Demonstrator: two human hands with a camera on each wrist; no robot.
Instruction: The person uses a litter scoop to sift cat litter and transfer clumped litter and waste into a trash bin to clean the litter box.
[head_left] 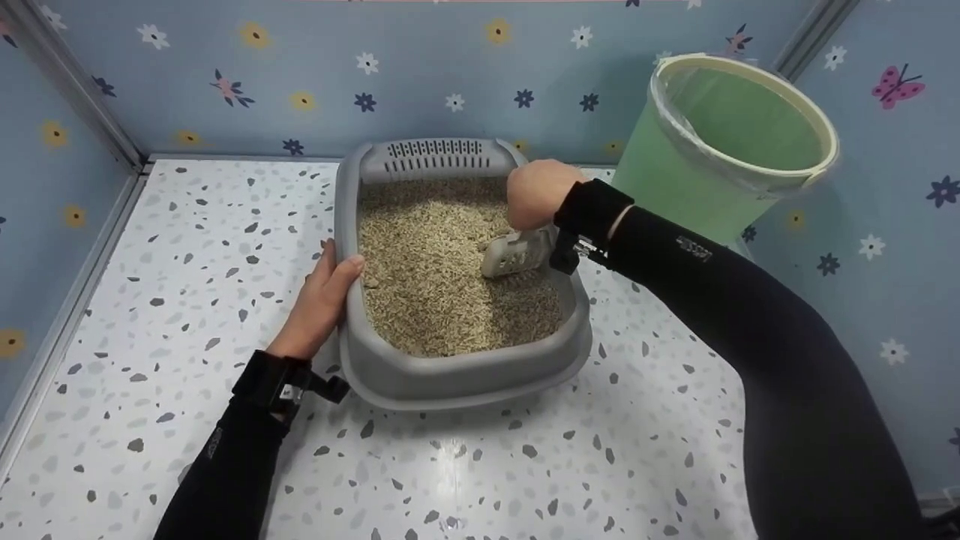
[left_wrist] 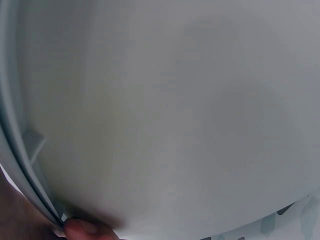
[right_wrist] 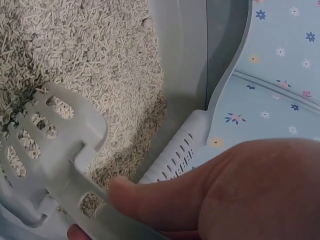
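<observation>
A grey litter box [head_left: 465, 375] holds a bed of tan pellet litter [head_left: 431, 262]. My left hand [head_left: 319, 300] grips its left rim, thumb over the top edge; in the left wrist view a fingertip [left_wrist: 87, 229] shows beneath the rim, against the box's outer wall [left_wrist: 165, 125]. Over the right part of the box, my right hand [head_left: 541, 193] grips the handle of a grey slotted litter scoop [head_left: 517, 253]. The right wrist view shows the thumb [right_wrist: 150, 200] along the handle and the scoop's slotted head [right_wrist: 65, 130] tilted at the litter, with pellets visible through its slots.
A green bin [head_left: 675, 172] with a clear plastic liner stands behind and right of the box. Flower-patterned panels [head_left: 420, 75] enclose the back and sides. Speckled white flooring [head_left: 187, 285] lies under and around the box.
</observation>
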